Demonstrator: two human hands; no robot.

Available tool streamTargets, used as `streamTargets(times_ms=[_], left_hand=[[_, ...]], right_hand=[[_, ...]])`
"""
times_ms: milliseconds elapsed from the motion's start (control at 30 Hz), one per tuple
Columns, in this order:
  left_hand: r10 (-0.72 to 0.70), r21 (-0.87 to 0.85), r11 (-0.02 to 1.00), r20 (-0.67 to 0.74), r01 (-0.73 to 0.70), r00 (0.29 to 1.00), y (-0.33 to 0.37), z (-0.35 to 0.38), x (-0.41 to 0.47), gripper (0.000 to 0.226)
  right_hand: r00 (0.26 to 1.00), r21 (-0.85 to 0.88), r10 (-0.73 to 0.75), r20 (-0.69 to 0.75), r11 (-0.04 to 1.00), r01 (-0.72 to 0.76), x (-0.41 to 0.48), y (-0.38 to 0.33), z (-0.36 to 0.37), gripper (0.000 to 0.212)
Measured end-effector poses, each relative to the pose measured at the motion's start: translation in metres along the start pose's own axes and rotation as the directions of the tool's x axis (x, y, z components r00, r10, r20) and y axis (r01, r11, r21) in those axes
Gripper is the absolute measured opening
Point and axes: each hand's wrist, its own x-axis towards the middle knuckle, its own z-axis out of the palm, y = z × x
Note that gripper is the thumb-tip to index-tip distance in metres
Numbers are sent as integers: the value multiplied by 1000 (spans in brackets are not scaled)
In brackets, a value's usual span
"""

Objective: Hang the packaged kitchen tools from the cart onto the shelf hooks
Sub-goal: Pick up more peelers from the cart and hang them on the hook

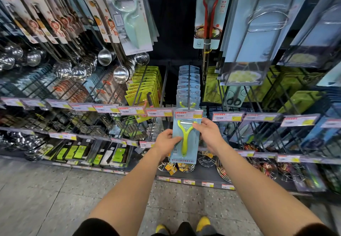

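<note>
A packaged peeler, lime green on a light blue card, is held upright just below a price tag at the front of a shelf hook. My left hand grips the card's left edge near the middle. My right hand pinches its upper right edge by the blade. Several identical blue peeler packs hang in a row on that hook behind the tag. The card's top edge is hidden behind the tag. No cart is in view.
Ladles and packaged utensils hang at upper left. Yellow-green packs fill the hook to the left, tongs and wire racks hang at upper right. Wire trivets lie on the bottom shelf. Speckled floor lies below.
</note>
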Motion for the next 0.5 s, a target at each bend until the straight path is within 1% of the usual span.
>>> streamTargets(times_ms=[67, 133, 167, 200, 300, 433, 500], left_hand=[[1, 10, 1000, -6, -1, 1000, 1, 2, 1, 18], [9, 19, 1000, -10, -9, 1000, 2, 2, 4, 17], [13, 21, 1000, -11, -13, 1000, 2, 2, 6, 17], [14, 25, 1000, -14, -13, 1000, 3, 2, 7, 17], [21, 34, 999, -34, -20, 999, 5, 3, 12, 15], [28, 59, 998, -63, -24, 998, 3, 4, 19, 14], [30, 64, 998, -62, -26, 998, -1, 3, 23, 19]], right_hand=[[1000, -1, 6, -17, 1000, -6, 3, 0, 1, 17], [1000, -22, -1, -31, 1000, 0, 9, 2, 1, 41], [1000, -24, -5, -25, 1000, 4, 11, 2, 1, 47], [1000, -14, -7, -29, 1000, 7, 12, 1, 1, 46], [998, 5, -7, -57, 1000, 7, 17, 1, 1, 33], [998, 23, 6, -69, 1000, -4, 25, 6, 3, 28], [998, 49, 10, -56, 999, -7, 27, 8, 2, 25]])
